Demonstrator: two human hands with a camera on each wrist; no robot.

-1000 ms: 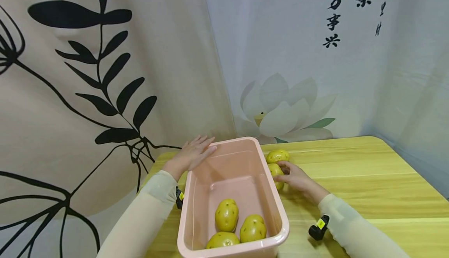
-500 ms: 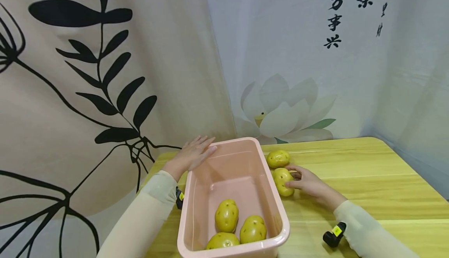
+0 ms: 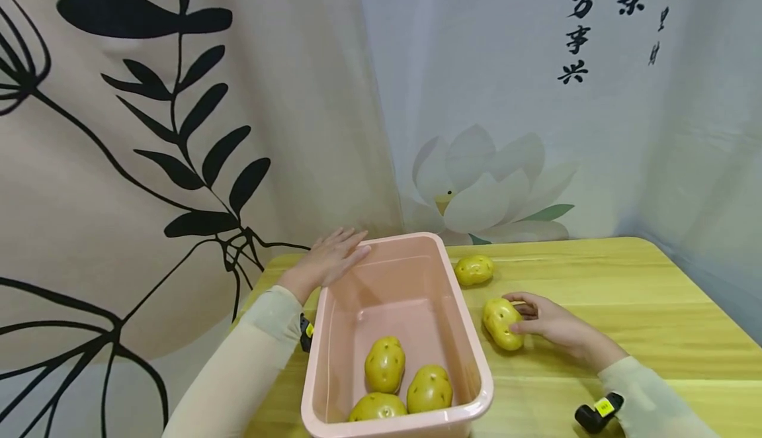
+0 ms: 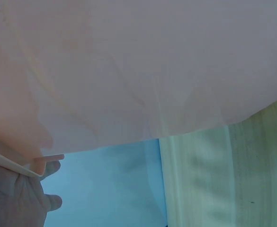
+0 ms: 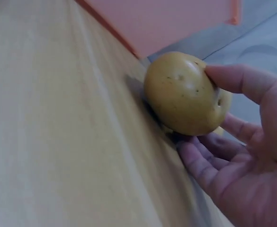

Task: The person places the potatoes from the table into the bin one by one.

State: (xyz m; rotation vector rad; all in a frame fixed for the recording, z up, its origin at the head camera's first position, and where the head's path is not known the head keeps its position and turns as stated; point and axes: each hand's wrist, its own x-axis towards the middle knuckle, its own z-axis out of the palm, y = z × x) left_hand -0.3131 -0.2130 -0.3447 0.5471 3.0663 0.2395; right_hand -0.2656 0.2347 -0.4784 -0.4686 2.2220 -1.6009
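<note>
A yellow potato (image 3: pixel 499 324) is pinched between the thumb and fingers of my right hand (image 3: pixel 559 324), low over the table to the right of a pink plastic basin (image 3: pixel 315 365). In the right wrist view the potato (image 5: pixel 183 94) has my thumb on its upper side and fingers beneath. My left hand (image 3: pixel 329 262) rests with straight fingers on the basin's far left corner. The left wrist view shows that hand (image 4: pixel 17 198) at the rim, beside the basin's outer wall (image 4: pixel 143 71). Several potatoes (image 3: pixel 384 364) lie inside, at the near end.
One more potato (image 3: pixel 474 270) sits on the wooden table (image 3: pixel 631 306) behind the held one, near the basin's far right corner. A printed curtain (image 3: pixel 309 94) hangs behind the table. Each wrist carries a small black camera (image 3: pixel 598 413).
My right hand has drawn the potato rightward and nearer, away from the basin and the other potato. My left hand stays on the rim.
</note>
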